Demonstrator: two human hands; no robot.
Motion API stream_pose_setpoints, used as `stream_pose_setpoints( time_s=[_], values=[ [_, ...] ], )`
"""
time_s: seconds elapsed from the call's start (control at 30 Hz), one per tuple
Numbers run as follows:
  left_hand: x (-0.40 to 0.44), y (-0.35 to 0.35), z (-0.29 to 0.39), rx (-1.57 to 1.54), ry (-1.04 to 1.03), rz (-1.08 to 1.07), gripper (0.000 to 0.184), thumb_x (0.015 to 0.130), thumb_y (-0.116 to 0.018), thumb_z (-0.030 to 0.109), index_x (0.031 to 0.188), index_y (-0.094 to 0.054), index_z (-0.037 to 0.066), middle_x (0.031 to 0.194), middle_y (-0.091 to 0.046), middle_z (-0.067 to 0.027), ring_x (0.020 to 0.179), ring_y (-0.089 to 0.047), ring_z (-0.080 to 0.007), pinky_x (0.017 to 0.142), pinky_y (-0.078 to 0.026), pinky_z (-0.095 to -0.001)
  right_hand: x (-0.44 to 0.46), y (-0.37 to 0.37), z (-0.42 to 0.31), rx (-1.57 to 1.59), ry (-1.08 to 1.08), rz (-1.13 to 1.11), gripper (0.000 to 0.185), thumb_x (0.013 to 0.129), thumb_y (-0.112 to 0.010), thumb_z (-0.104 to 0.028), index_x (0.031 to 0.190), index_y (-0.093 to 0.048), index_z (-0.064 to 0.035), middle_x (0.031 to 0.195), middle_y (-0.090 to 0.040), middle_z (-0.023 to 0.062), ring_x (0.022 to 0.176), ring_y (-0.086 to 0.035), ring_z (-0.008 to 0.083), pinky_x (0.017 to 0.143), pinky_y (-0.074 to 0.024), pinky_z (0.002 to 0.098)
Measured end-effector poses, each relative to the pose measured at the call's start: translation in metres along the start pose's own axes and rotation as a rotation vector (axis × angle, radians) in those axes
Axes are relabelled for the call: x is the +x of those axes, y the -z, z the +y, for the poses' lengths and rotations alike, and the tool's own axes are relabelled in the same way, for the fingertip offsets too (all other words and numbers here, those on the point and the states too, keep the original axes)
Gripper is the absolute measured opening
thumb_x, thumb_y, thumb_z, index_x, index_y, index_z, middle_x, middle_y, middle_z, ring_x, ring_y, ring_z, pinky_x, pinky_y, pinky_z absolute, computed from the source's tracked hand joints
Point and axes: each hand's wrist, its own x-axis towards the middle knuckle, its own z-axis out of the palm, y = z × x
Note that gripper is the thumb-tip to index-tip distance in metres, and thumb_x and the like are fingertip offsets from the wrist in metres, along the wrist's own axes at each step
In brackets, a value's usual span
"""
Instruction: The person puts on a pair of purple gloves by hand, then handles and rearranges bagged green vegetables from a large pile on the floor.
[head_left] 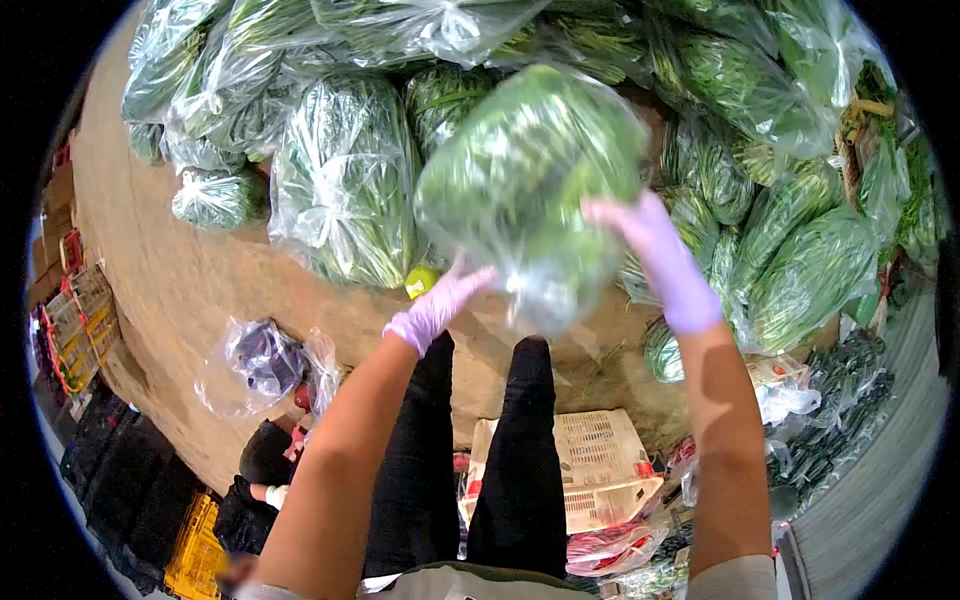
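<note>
The bag (530, 160) is at upper centre, blurred. The left hand (447, 301), fingers spread, is at its lower-left edge, contact unclear; the right hand (658, 248) overlaps its right edge, grip unclear. Other bags (345, 185) crowd the top and right; open floor (185, 285) curves down the left.

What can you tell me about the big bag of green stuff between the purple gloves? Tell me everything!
The big bag looks like clear, shiny plastic, plump with leafy greens. It's blurry, so I can't make out single leaves. Its rounded end points away from the person; its whitish, gathered end points toward the legs, and I can't tell if it's tied. The gloved right hand is against its right side. The left hand is by its lower left; whether that touches is unclear.
</note>
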Motion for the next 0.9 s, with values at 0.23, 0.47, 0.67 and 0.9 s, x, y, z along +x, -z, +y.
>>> stream_pose_setpoints(
  time_s=[0.23,0.47,0.67,0.9],
  values=[
    [0.039,-0.017,0.004,0.301,-0.053,0.022,0.078,0.082,-0.054,0.035,0.138,-0.005,0.010,0.140,-0.016,-0.0166,0.130,-0.015,-0.0226,0.104,-0.016,-0.0317,-0.002,-0.001,0.103,-0.266,-0.068,0.210,0.068,0.073,-0.066,-0.028,0.123,-0.036,0.0060,0.122,-0.044,0.0230,0.113,-0.044,0.0285,0.094,-0.0353,0.0324],
    [0.000,0.002,-0.047,0.220,0.051,0.060,0.071,0.083,-0.053,0.030,0.137,-0.014,0.006,0.130,-0.036,-0.0133,0.118,-0.035,-0.0202,0.097,-0.027,-0.0294,-0.187,0.078,0.259,-0.039,-0.566,0.549,0.055,0.072,-0.067,-0.021,0.116,-0.046,0.0040,0.111,-0.054,0.0142,0.102,-0.050,0.0192,0.087,-0.0381,0.0286],
    [-0.004,0.045,-0.117,0.177,0.268,0.172,0.058,0.081,-0.055,0.025,0.130,-0.032,0.006,0.090,-0.057,-0.0019,0.079,-0.053,-0.0100,0.069,-0.044,-0.0244,-0.192,0.231,0.205,-0.675,-0.774,0.996,0.071,0.067,-0.068,-0.038,0.118,-0.043,0.0035,0.113,-0.052,0.0197,0.103,-0.049,0.0269,0.092,-0.0361,0.0322],
    [0.003,-0.059,-0.188,0.166,0.348,0.375,0.051,0.086,-0.049,0.019,0.131,-0.028,0.010,0.107,-0.056,-0.0124,0.091,-0.057,-0.0216,0.074,-0.045,-0.0319,-0.146,0.431,0.171,-0.940,-0.423,1.520,0.107,0.052,-0.073,-0.055,0.124,-0.030,0.0108,0.125,-0.036,0.0288,0.118,-0.036,0.0343,0.098,-0.0307,0.0351]
  ],
)
